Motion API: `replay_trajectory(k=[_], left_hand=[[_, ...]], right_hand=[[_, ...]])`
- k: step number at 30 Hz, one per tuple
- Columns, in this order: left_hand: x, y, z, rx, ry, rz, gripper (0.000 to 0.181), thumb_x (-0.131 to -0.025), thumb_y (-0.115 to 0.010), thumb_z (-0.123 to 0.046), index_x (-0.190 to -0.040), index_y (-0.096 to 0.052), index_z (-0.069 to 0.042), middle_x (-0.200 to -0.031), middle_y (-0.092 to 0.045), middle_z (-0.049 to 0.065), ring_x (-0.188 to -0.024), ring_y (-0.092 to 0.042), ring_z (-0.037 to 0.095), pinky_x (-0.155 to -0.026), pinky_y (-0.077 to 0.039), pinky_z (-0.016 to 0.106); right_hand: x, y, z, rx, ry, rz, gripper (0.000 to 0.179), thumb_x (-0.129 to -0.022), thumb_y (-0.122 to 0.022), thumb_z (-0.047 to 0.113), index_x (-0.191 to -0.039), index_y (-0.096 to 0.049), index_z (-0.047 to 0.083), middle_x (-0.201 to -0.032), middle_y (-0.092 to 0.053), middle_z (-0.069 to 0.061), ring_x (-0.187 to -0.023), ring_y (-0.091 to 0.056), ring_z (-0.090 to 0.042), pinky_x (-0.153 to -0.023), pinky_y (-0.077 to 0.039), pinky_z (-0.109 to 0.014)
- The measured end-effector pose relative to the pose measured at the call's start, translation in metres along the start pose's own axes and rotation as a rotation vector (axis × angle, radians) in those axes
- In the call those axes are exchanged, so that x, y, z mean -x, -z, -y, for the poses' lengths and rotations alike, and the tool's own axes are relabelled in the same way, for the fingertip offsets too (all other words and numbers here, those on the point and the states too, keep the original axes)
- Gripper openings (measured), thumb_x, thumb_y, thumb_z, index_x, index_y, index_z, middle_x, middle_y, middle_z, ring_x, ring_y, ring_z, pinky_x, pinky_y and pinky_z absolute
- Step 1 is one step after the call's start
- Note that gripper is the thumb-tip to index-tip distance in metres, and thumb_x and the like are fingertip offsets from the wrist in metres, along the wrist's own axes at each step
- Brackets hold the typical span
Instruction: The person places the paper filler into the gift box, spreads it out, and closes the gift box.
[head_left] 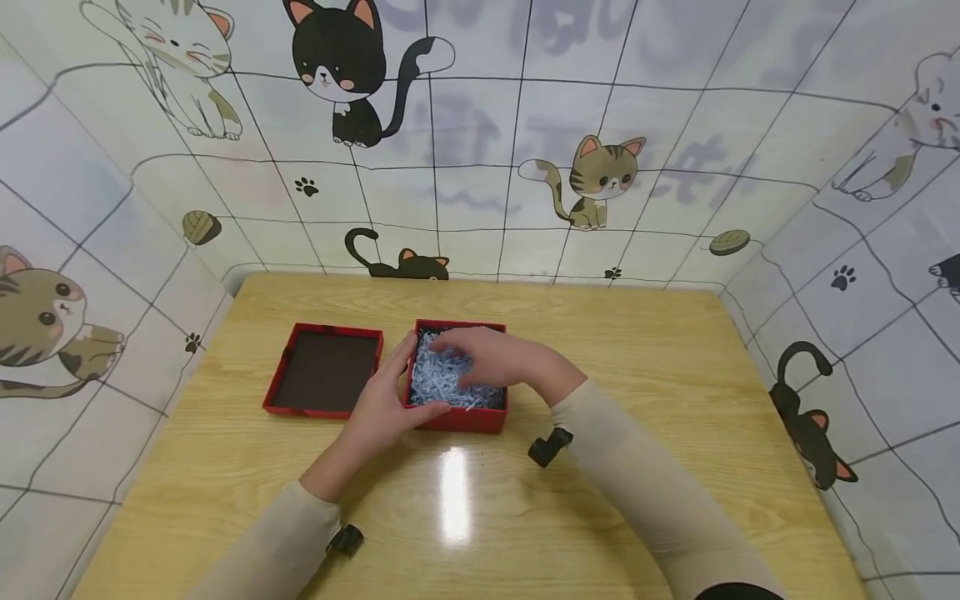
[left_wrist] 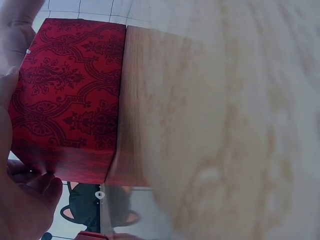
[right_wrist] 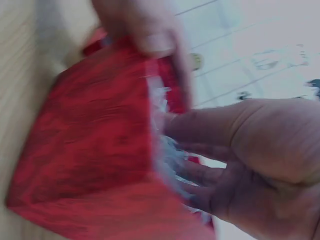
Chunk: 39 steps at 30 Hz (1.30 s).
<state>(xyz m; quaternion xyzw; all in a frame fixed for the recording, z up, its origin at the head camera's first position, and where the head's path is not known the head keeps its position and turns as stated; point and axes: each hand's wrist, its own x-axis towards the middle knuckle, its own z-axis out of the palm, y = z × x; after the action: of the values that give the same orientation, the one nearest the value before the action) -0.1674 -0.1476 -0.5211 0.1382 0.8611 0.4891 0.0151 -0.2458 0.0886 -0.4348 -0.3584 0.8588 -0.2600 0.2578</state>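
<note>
A red box (head_left: 461,419), dark-patterned on its outer walls, stands on the table filled with pale blue shredded paper (head_left: 437,377). My left hand (head_left: 380,407) holds the box at its near left corner, the thumb along the front rim and the fingers against the left wall. In the left wrist view, the box's patterned front (left_wrist: 70,90) is beside that hand (left_wrist: 25,205). Over the box my right hand (head_left: 495,357) reaches in from the right, fingers spread and slightly bent. Their tips touch the shreds in the right wrist view; nothing gripped is visible there.
Left of the box lies a red-rimmed lid (head_left: 326,371), its dark inside facing up. The wooden table (head_left: 622,350) extends to walls (head_left: 480,192) printed with cats and grid lines. Small black devices (head_left: 551,447) sit on both sleeves.
</note>
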Motion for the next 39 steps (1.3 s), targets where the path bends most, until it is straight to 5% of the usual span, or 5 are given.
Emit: replay_trajectory(k=[10, 15, 25, 33, 39], left_hand=[[-0.001, 0.000, 0.001, 0.000, 0.014, 0.000, 0.119, -0.088, -0.094, -0.050, -0.178, -0.024, -0.018, -0.182, -0.025, 0.000, -0.167, -0.026, 0.030, -0.127, -0.035, 0.063], [0.000, 0.001, 0.000, -0.001, 0.021, -0.011, 0.118, -0.088, -0.094, -0.050, -0.178, -0.024, -0.019, -0.182, -0.025, 0.001, -0.168, -0.024, 0.031, -0.128, -0.032, 0.064], [0.000, 0.001, 0.002, -0.004, 0.014, -0.005, 0.118, -0.089, -0.095, -0.047, -0.178, -0.024, -0.019, -0.183, -0.025, -0.001, -0.168, -0.022, 0.029, -0.129, -0.032, 0.062], [0.000, 0.001, 0.001, 0.009, 0.015, -0.009, 0.117, -0.089, -0.095, -0.046, -0.178, -0.024, -0.020, -0.182, -0.025, -0.001, -0.168, -0.025, 0.030, -0.129, -0.031, 0.063], [0.000, 0.000, 0.000, 0.004, 0.019, -0.002, 0.118, -0.089, -0.094, -0.050, -0.178, -0.024, -0.019, -0.182, -0.025, -0.001, -0.168, -0.024, 0.029, -0.128, -0.033, 0.063]], right_hand=[[0.039, 0.021, 0.014, -0.119, 0.025, 0.037, 0.050, -0.103, -0.074, 0.000, -0.152, -0.063, 0.007, -0.141, -0.069, -0.009, -0.119, -0.069, -0.023, -0.097, -0.061, -0.035], [0.027, 0.007, 0.010, -0.057, 0.053, 0.146, 0.039, -0.104, -0.072, -0.002, -0.142, -0.069, 0.007, -0.124, -0.073, -0.004, -0.108, -0.070, -0.016, -0.093, -0.060, -0.031], [0.002, -0.005, 0.004, -0.014, 0.034, 0.195, 0.043, -0.104, -0.066, -0.007, -0.145, -0.069, 0.007, -0.134, -0.072, -0.003, -0.120, -0.068, -0.017, -0.106, -0.057, -0.034], [0.002, -0.003, -0.001, -0.054, 0.040, 0.148, 0.041, -0.105, -0.070, -0.001, -0.144, -0.069, 0.010, -0.134, -0.071, -0.003, -0.119, -0.069, -0.017, -0.105, -0.058, -0.034], [0.027, 0.006, 0.009, -0.252, 0.022, 0.007, 0.043, -0.104, -0.075, 0.005, -0.145, -0.066, 0.004, -0.141, -0.069, -0.011, -0.124, -0.070, -0.027, -0.104, -0.060, -0.039]])
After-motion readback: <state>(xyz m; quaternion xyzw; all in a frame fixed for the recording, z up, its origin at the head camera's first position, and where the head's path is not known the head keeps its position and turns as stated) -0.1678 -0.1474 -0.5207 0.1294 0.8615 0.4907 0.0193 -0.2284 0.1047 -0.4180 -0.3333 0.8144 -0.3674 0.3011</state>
